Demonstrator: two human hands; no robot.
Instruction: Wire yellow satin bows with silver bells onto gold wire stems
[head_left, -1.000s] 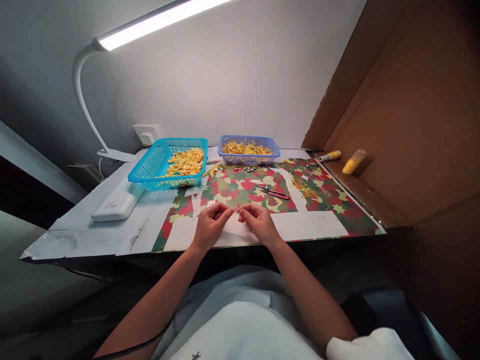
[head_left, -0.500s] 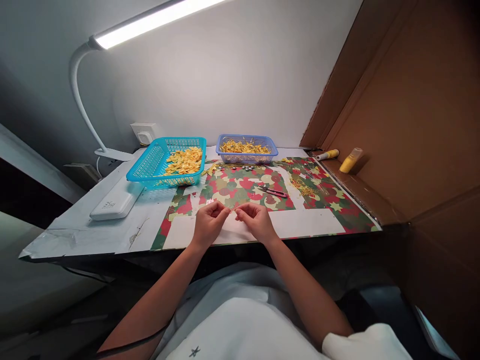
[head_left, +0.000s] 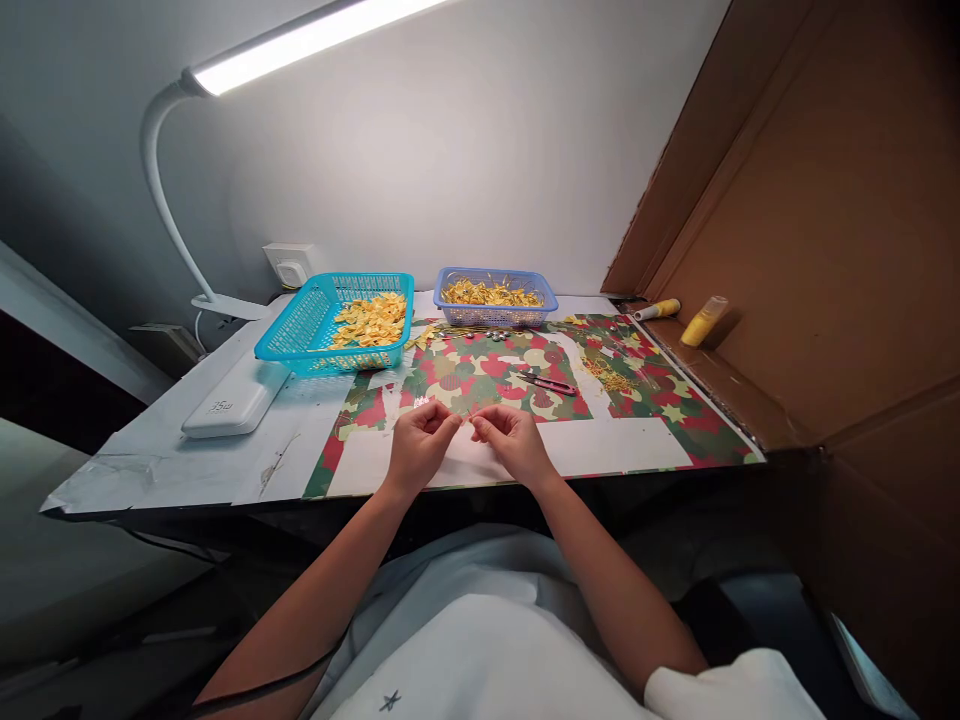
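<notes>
Your left hand (head_left: 418, 446) and your right hand (head_left: 514, 446) are facing each other over the near part of the desk (head_left: 217, 478), each pressing thumb and forefinger together; they are apparently pinching a slim piece (head_left: 467, 419) that is showing in the narrow gap between the fingertips.

Because so little of it is showing, you are risking a slip: a slightly loose pinch or an uneven tug could be letting one end go. If it is dropping, the busy camouflage-patterned sheet (head_left: 491, 385) could be hiding it, and the loose yellow threads (head_left: 611, 377) could be confusing the search. The thread snips (head_left: 547, 384) are lying just beyond your right hand, so a careless forward reach could be meeting their blades.

The piece's long axis seems to be running sideways, from hand to hand, roughly along the desk's front edge. Which end is leading, you cannot be telling at this size.
</notes>
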